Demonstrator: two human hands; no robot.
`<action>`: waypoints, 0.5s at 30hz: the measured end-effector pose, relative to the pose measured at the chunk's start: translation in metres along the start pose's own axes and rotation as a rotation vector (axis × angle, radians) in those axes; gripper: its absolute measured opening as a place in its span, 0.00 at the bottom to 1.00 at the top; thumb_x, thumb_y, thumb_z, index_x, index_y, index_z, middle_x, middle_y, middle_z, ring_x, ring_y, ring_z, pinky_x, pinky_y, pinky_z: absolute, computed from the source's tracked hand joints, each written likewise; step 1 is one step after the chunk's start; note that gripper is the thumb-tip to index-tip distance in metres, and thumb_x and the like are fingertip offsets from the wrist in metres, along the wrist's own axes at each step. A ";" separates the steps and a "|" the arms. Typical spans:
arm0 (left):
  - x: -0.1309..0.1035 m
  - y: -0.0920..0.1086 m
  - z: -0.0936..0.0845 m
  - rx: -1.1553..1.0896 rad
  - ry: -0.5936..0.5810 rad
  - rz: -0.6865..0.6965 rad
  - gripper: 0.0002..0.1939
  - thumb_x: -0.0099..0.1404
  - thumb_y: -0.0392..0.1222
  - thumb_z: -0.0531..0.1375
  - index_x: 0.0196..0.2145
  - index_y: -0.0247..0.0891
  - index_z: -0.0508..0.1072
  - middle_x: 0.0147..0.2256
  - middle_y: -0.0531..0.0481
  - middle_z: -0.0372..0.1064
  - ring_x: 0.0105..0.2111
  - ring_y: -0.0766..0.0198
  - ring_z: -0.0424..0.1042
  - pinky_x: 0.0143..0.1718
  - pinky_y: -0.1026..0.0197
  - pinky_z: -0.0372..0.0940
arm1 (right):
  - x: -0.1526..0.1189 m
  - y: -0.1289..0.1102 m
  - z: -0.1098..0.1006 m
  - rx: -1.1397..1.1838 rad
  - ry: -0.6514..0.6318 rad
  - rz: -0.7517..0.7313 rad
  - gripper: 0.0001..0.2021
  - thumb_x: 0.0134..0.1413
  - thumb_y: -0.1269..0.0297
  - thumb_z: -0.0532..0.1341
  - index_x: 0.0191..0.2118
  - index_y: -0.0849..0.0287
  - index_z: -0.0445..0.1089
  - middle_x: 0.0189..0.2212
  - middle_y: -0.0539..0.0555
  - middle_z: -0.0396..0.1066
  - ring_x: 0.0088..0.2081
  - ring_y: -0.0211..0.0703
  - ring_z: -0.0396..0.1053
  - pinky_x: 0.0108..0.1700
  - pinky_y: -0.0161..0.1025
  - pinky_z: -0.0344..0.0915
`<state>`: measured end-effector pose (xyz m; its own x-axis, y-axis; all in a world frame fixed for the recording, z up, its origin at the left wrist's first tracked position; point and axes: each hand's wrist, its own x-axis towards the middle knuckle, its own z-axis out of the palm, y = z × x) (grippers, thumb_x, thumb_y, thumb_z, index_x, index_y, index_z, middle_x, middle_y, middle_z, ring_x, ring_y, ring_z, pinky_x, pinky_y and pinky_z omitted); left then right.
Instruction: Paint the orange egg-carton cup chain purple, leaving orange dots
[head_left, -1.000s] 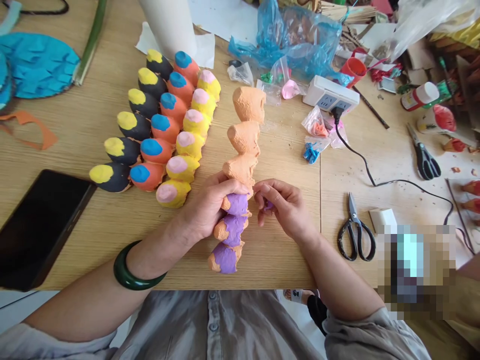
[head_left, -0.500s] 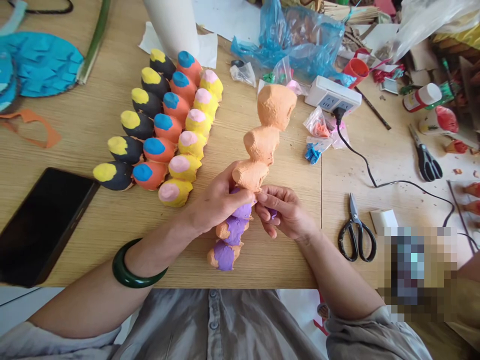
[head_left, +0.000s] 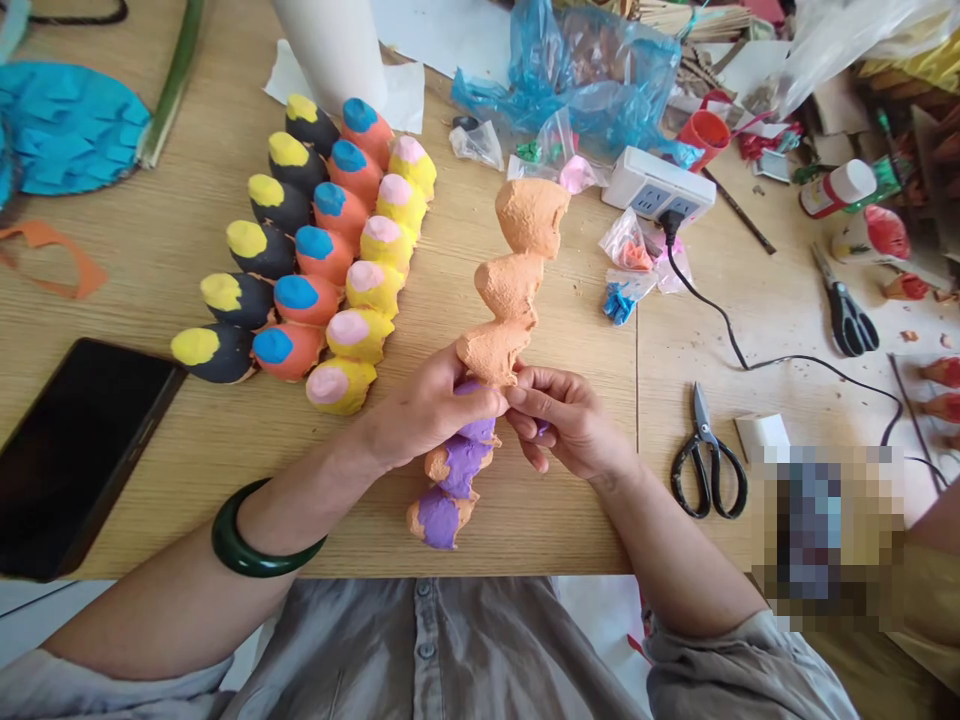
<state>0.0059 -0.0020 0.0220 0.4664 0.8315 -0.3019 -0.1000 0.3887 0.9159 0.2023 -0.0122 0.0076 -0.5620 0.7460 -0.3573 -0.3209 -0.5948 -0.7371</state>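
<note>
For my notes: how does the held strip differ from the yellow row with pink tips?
The held strip is orange, with purple on its three nearer bumps; the yellow row has pink tips. The held strip's three farther bumps are plain orange; every bump of the yellow row shows two colours. The left hand grips the held strip; the yellow row sits on the table. Both show six bumps.

The only view is taken from the wearer's head, faced forward and down at close range. The left hand (head_left: 431,405) and right hand (head_left: 574,425) are framed near centre, above the shirt (head_left: 360,640) at bottom centre.
</note>
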 end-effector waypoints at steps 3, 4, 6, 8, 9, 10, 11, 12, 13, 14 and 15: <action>-0.001 0.001 -0.001 0.054 0.001 0.026 0.18 0.57 0.42 0.69 0.45 0.39 0.74 0.29 0.54 0.75 0.32 0.60 0.74 0.36 0.57 0.70 | 0.001 0.001 0.000 0.026 -0.002 0.020 0.23 0.57 0.51 0.81 0.29 0.59 0.72 0.20 0.40 0.65 0.16 0.25 0.49 0.14 0.25 0.63; -0.002 0.002 -0.001 0.062 0.000 0.027 0.17 0.57 0.42 0.68 0.45 0.39 0.74 0.29 0.54 0.75 0.32 0.59 0.75 0.37 0.56 0.71 | 0.001 0.001 0.000 0.029 -0.001 0.027 0.23 0.57 0.51 0.81 0.29 0.59 0.71 0.20 0.40 0.64 0.16 0.25 0.48 0.14 0.25 0.62; -0.003 0.002 -0.002 0.060 -0.001 0.008 0.18 0.57 0.42 0.68 0.46 0.39 0.74 0.30 0.54 0.76 0.31 0.60 0.75 0.36 0.56 0.71 | 0.001 0.001 0.000 0.028 0.000 0.037 0.23 0.57 0.51 0.82 0.29 0.59 0.71 0.20 0.40 0.64 0.16 0.25 0.48 0.14 0.25 0.62; -0.003 0.002 -0.002 0.022 0.000 -0.051 0.19 0.58 0.43 0.68 0.47 0.40 0.74 0.30 0.54 0.76 0.28 0.61 0.72 0.33 0.56 0.71 | 0.001 0.001 0.000 0.021 0.005 0.032 0.23 0.57 0.50 0.81 0.29 0.58 0.71 0.21 0.40 0.64 0.16 0.25 0.49 0.14 0.25 0.62; -0.003 0.001 -0.002 -0.009 0.001 -0.078 0.18 0.58 0.44 0.69 0.46 0.41 0.75 0.29 0.55 0.75 0.26 0.62 0.70 0.31 0.56 0.70 | 0.001 0.001 0.000 0.012 0.013 0.021 0.23 0.57 0.50 0.81 0.29 0.58 0.71 0.21 0.40 0.64 0.17 0.25 0.49 0.14 0.26 0.62; -0.003 0.001 -0.002 -0.046 0.002 -0.097 0.17 0.59 0.45 0.69 0.45 0.43 0.75 0.28 0.55 0.75 0.25 0.62 0.70 0.29 0.57 0.70 | 0.001 0.001 0.001 0.002 0.022 0.006 0.23 0.57 0.50 0.81 0.29 0.58 0.71 0.21 0.40 0.65 0.17 0.26 0.50 0.15 0.26 0.62; -0.002 0.000 -0.002 -0.080 0.001 -0.106 0.15 0.59 0.47 0.69 0.43 0.43 0.74 0.28 0.55 0.75 0.25 0.61 0.70 0.28 0.57 0.69 | 0.000 0.000 0.001 -0.010 0.032 -0.006 0.23 0.57 0.49 0.81 0.29 0.58 0.71 0.21 0.41 0.65 0.17 0.26 0.51 0.15 0.26 0.62; -0.001 0.000 -0.002 -0.104 -0.002 -0.100 0.13 0.60 0.48 0.69 0.41 0.43 0.74 0.28 0.54 0.75 0.26 0.60 0.72 0.28 0.58 0.69 | 0.000 0.000 0.001 -0.020 0.042 -0.014 0.23 0.57 0.49 0.81 0.29 0.58 0.71 0.21 0.41 0.65 0.17 0.26 0.51 0.15 0.26 0.62; -0.001 0.000 -0.001 -0.115 -0.009 -0.086 0.14 0.59 0.48 0.70 0.41 0.43 0.74 0.28 0.54 0.76 0.28 0.59 0.74 0.28 0.58 0.70 | 0.000 0.000 0.001 -0.027 0.050 -0.017 0.24 0.56 0.48 0.81 0.29 0.58 0.71 0.20 0.41 0.65 0.16 0.26 0.52 0.15 0.27 0.63; 0.000 0.000 0.000 -0.112 -0.013 -0.070 0.16 0.58 0.47 0.71 0.42 0.43 0.74 0.30 0.53 0.77 0.29 0.58 0.76 0.29 0.58 0.70 | 0.000 0.000 0.000 -0.032 0.058 -0.017 0.24 0.56 0.48 0.81 0.29 0.58 0.71 0.20 0.40 0.65 0.16 0.27 0.53 0.15 0.27 0.63; 0.000 0.000 0.001 -0.093 -0.011 -0.058 0.20 0.57 0.45 0.73 0.45 0.42 0.74 0.31 0.53 0.78 0.31 0.58 0.77 0.30 0.58 0.71 | 0.000 0.000 0.000 -0.038 0.067 -0.013 0.24 0.55 0.47 0.81 0.29 0.58 0.71 0.20 0.41 0.66 0.16 0.27 0.54 0.15 0.27 0.63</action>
<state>0.0065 -0.0024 0.0219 0.4833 0.8021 -0.3507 -0.1531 0.4718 0.8683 0.2021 -0.0128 0.0076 -0.5053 0.7725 -0.3845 -0.2981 -0.5744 -0.7623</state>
